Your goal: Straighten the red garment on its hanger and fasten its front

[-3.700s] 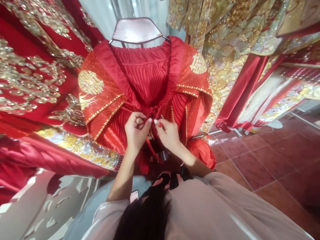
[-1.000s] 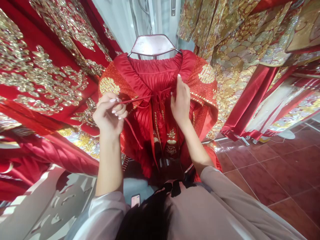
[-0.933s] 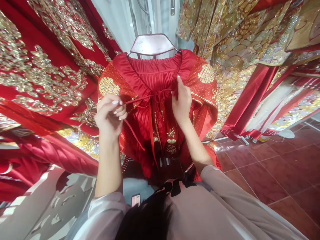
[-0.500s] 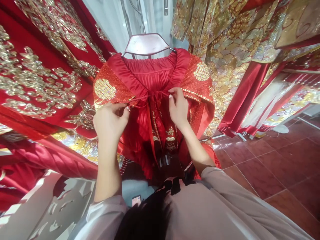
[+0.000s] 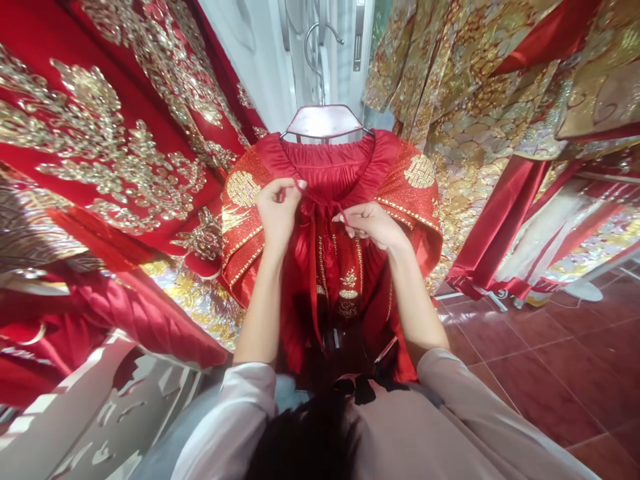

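In front of me a red garment (image 5: 340, 170) with a gathered satin collar, gold medallions on the shoulders and beaded trim hangs on a hanger (image 5: 324, 122). Thin red cords meet at the middle of its neckline, with one long end (image 5: 316, 293) dangling down the front. My left hand (image 5: 281, 208) is at the left of the neckline, thumb and forefinger pinched on a cord. Lower and to the right, my right hand (image 5: 369, 223) pinches another part of the red cord between its fingertips. Whether the cords form a full knot I cannot tell.
A red garment with silver-gold beading (image 5: 125, 153) hangs close on the left. Gold scale-patterned garments (image 5: 450, 120) hang on the right. A white carved panel (image 5: 100, 413) stands at the lower left. Dark red floor tiles (image 5: 540, 373) lie at the lower right.
My left hand has moved up and right toward the collar's middle. My right hand has come slightly lower and turned sideways. The garment appears lower and further right in view.
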{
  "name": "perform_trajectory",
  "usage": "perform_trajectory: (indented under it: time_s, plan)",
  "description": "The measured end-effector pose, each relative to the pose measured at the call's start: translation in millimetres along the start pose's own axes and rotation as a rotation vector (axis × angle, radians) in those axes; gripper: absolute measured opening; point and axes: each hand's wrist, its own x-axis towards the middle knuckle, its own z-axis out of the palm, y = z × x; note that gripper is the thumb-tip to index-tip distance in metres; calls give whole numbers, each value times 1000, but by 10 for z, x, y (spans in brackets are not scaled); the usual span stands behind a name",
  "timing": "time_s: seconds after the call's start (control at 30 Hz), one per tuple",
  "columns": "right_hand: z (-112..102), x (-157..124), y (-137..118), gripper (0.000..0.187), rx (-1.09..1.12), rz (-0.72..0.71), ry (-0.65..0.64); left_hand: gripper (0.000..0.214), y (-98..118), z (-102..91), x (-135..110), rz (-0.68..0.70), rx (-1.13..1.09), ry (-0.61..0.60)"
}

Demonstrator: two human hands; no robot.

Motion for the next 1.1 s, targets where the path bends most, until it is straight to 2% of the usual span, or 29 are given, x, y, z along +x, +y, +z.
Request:
perform_trajectory:
  time_s: [0.13, 0.23, 0.37, 0.5, 0.63, 0.73, 0.83, 0.93, 1.03, 1.1]
  plan:
    - [91, 120, 64, 37, 15, -235, 156, 18, 215, 0, -65, -95, -42, -358]
    - [196, 212, 168, 34, -112, -380, 292, 22, 246, 26, -81, -155, 10, -530]
    - [231, 262, 300, 30, -415, -556, 383, 22, 205, 72, -65, -162, 81, -571]
    - [141, 283, 368, 32, -615, -634, 313, 20, 189, 22, -14, -102, 103, -668]
    - [101, 303, 372, 29, -672, -653, 290, 14, 163, -8, 17, 2, 208, -773]
    - [137, 291, 322, 24, -689, -609, 369, 7, 163, 43, -17, 93, 307, -690]
    - [128, 251, 234, 14, -800, -526, 496, 6, 188, 69, -68, 191, 440, -478]
    - [27, 208, 173, 5, -861, -439, 650, 12, 176, 24, -106, 216, 549, -294]
    - [-61, 201, 186, 7, -731, -408, 691, 14, 125, -15, -140, 184, 521, -209]
    - [-58, 222, 211, 10, -489, -379, 645, 12, 108, -1, -159, 132, 434, -190]
